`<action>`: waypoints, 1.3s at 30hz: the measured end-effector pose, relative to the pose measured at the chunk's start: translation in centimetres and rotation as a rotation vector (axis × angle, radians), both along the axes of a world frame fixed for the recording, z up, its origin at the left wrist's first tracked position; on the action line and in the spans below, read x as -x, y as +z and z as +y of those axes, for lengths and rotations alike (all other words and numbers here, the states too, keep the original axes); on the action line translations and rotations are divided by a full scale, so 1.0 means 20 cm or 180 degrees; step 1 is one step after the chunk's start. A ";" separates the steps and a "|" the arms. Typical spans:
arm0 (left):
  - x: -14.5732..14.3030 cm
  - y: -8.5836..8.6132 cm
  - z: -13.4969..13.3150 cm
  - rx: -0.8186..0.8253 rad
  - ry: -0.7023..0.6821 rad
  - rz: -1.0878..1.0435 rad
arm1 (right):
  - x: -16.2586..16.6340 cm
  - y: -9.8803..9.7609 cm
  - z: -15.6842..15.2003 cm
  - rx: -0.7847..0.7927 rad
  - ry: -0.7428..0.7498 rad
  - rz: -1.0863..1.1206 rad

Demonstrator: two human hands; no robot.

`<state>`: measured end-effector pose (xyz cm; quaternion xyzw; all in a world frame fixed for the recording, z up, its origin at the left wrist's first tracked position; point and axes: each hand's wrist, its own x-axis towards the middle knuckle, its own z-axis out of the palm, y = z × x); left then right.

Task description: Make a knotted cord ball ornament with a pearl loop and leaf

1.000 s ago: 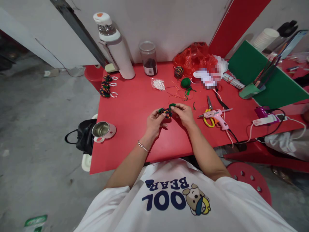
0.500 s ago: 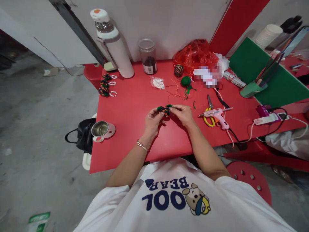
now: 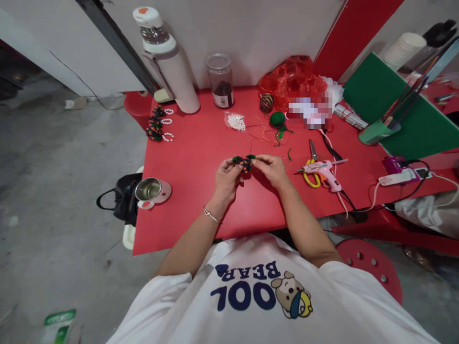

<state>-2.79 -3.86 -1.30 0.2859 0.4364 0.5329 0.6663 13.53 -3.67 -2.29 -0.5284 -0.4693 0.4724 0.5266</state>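
Over the middle of the red table, both hands pinch a small woven cord ornament in green, dark and orange threads. My left hand grips its left side with closed fingers, and a thin bracelet sits on that wrist. My right hand holds the right side, thumb and fingers pressed on a green end. A ball of green cord and a multicoloured cord ball lie farther back, with loose threads between them and my hands.
A pink glue gun and yellow-handled scissors lie right of my hands. A bag of white beads, a jar, a white flask, finished ornaments and a steel cup stand around. A red stool is at lower right.
Both hands have stayed on the ornament, with small finger shifts turning it slightly. The view has tilted a little.
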 end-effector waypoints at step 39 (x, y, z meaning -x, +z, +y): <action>0.01 0.03 -0.01 0.0229 -0.0101 0.0102 | 0.03 0.02 -0.01 -0.0075 -0.0114 0.0026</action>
